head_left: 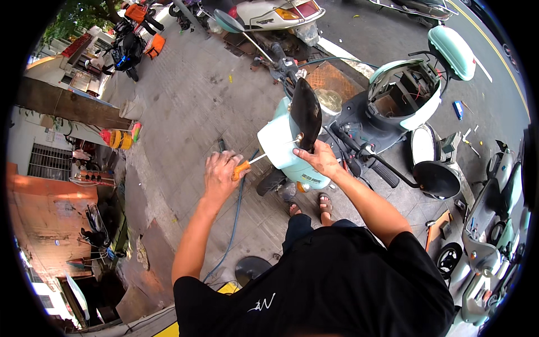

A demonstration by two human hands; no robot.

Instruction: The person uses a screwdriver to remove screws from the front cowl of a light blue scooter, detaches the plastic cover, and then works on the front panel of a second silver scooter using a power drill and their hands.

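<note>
My left hand [220, 173] is closed round the orange handle of a screwdriver [241, 169]. Its thin metal shaft points right, toward the front of a pale mint-green scooter [284, 150]. My right hand [323, 159] grips the edge of the scooter's front cover [275, 143], close to the lower end of a dark curved piece [306, 109] that stands up from it. A small round metal fitting shows between the two, just above my right fingertips. Behind this front part, the handlebar [351, 140] is partly hidden. The seat opening [401, 92] of the scooter shows a bare inner frame.
A blue-green hose [236, 216] runs along the pavement left of my feet. Near the scooter lie a detached seat [424, 143], a round black mirror [438, 180] and a hammer [429, 236]. More scooters [483, 264] stand at the right; a dark stool [252, 271] is beside me.
</note>
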